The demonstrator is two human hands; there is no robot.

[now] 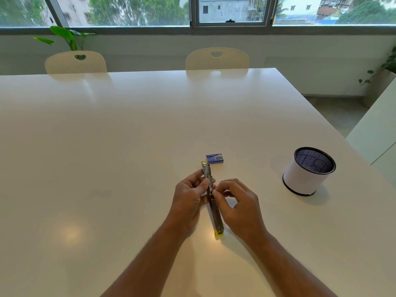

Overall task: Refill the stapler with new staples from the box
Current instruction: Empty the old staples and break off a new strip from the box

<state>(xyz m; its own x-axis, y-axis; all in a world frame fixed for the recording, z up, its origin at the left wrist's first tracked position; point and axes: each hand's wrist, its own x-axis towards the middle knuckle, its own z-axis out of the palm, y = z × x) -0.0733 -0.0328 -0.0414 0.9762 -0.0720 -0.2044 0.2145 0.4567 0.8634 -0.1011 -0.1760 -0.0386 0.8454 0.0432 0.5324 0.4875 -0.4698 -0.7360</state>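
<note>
A yellow stapler (216, 219) is swung fully open into one long strip, its metal channel facing up, running from near the box toward me. My left hand (188, 200) grips its middle from the left, thumb on the metal rail. My right hand (237, 204) pinches at the hinge area from the right; whether it holds staples is hidden by the fingers. A small blue staple box (215, 158) lies shut on the white table (128, 146) just beyond the stapler's far end.
A white-wrapped black mesh pen cup (308, 171) stands to the right of my hands. Two cream chairs (217, 58) are pushed in at the table's far edge. The table's right edge drops off near the cup, with a second white surface (377, 133) beyond.
</note>
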